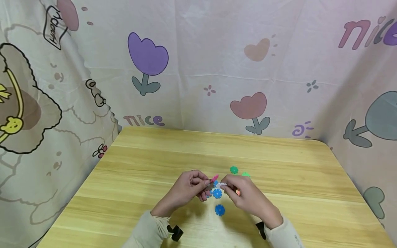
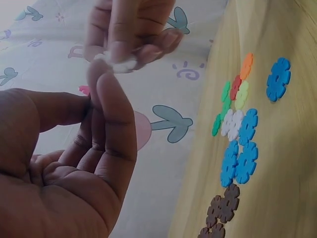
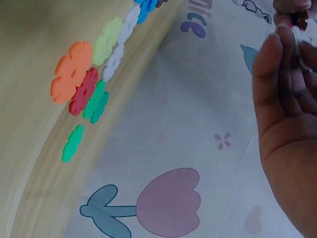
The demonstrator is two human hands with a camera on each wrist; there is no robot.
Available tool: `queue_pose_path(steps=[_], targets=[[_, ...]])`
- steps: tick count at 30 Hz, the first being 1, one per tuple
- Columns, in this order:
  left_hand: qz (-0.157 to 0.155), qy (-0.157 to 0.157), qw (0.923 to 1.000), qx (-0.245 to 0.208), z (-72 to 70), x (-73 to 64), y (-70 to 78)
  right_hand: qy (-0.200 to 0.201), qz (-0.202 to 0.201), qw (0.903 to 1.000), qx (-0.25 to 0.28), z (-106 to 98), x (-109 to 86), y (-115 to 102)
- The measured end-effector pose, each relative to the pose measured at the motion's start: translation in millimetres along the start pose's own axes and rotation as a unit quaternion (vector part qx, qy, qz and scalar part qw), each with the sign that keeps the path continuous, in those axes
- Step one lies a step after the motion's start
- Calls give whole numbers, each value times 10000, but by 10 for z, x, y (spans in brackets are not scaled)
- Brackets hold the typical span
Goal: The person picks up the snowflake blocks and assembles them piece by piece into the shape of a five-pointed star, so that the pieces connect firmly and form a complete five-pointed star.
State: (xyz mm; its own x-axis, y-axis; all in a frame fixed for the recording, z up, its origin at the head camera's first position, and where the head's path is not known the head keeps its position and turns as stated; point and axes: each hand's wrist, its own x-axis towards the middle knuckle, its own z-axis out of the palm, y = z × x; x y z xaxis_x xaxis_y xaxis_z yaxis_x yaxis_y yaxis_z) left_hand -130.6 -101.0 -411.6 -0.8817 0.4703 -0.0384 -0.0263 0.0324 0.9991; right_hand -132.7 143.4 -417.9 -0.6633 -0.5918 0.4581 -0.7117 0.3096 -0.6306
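Note:
Over the table, my left hand (image 1: 188,188) pinches a brown snowflake disc (image 1: 210,186) between thumb and fingers. A pink snowflake disc (image 1: 214,178) stands up at an angle from the brown one. My right hand (image 1: 245,193) pinches a white snowflake disc (image 1: 220,185), close beside the brown and pink pieces. In the left wrist view the white disc (image 2: 121,63) sits right at the left fingertips, and only a bit of the pink disc (image 2: 84,89) shows. The right wrist view shows the white disc (image 3: 298,43) edge-on, partly hidden by fingers.
Loose snowflake discs lie on the wooden table (image 1: 149,155): several blue ones (image 2: 247,162), brown ones (image 2: 229,202), green ones (image 3: 73,144), white ones (image 2: 233,124), an orange one (image 3: 72,73), a red one (image 3: 83,91) and a yellow-green one (image 3: 107,41). A printed curtain (image 1: 198,51) stands behind the table.

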Motion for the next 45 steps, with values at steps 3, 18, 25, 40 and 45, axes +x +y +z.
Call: queue_pose_path(steps=[3,18,25,40,45], targets=[[50,-15,10000,21,1,-3,-8,242,-359,9990,-124,18,16,-23],[150,-39,9999,-66,12,-16,28,563,-694,9951,-423,55,29,-70],[62,34,9999,-106,10,-24,33,672,-488,9965,102,97,15,-66],[77,50,9996,-257,82,-63,94,863,-800,9930,69,126,25,-87],[110,147,9986,-505,144,-77,102,1042,-751,9917,-72,148,23,-100]])
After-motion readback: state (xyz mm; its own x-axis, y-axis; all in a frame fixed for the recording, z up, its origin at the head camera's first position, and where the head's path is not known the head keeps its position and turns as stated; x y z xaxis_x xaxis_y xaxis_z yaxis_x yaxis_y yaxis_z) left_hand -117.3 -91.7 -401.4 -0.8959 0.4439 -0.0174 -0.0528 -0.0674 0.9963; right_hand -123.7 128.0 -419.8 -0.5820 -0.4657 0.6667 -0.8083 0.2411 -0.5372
